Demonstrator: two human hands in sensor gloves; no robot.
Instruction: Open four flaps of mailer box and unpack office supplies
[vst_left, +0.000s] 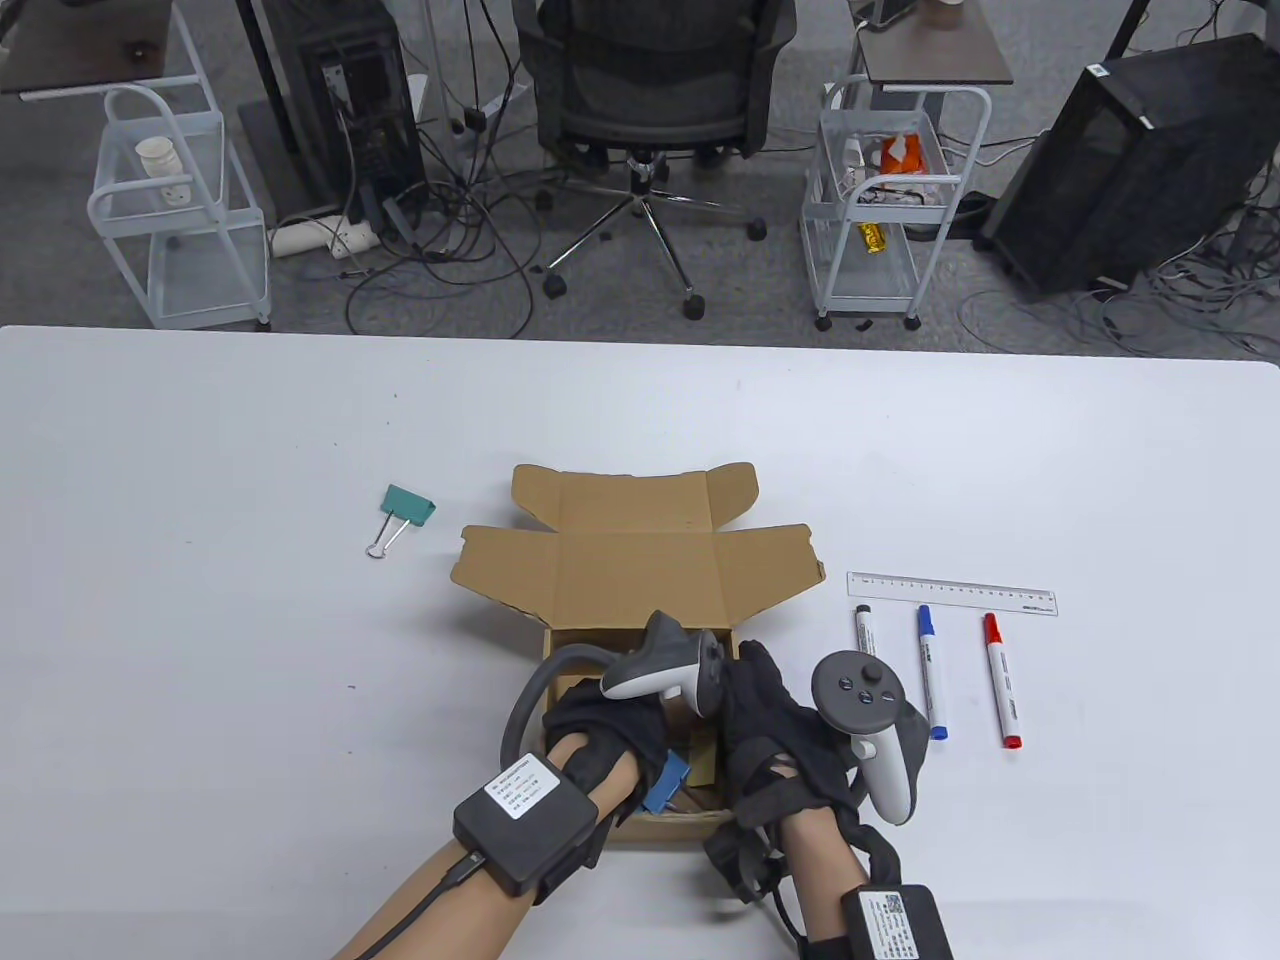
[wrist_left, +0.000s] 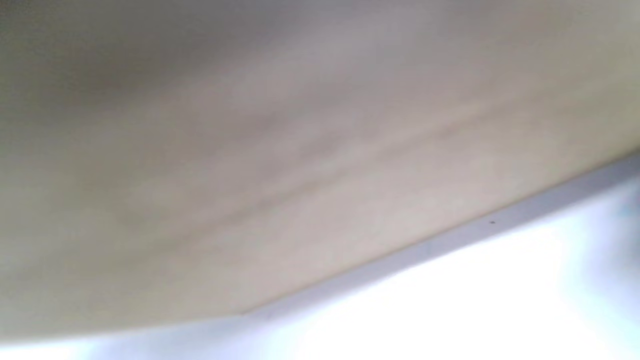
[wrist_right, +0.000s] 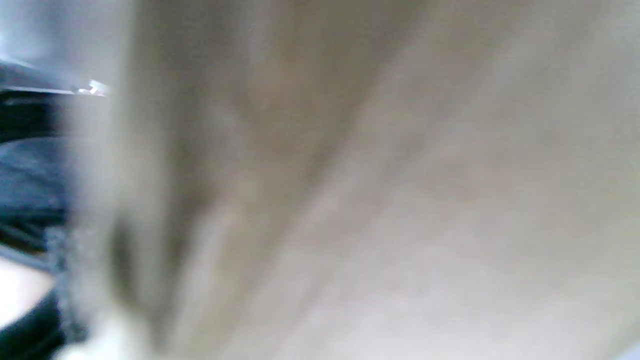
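Mailer box: light, stiff cardboard, open at 12 o'clock. Blue clip inside: small, hard; best pinched by its body. Left hand, right hand in box; grasp not visible, cannot tell.

Both forearms reached in from the near edge, close together. The left hand was palm-down, its fingers hidden under its tracker. The right hand lay just beside it, fingers pointing forward.

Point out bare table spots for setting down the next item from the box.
Bare: between the green binder clip and the table's left edge; beyond the mailer box. Crowded: right of the box, with ruler and three markers.
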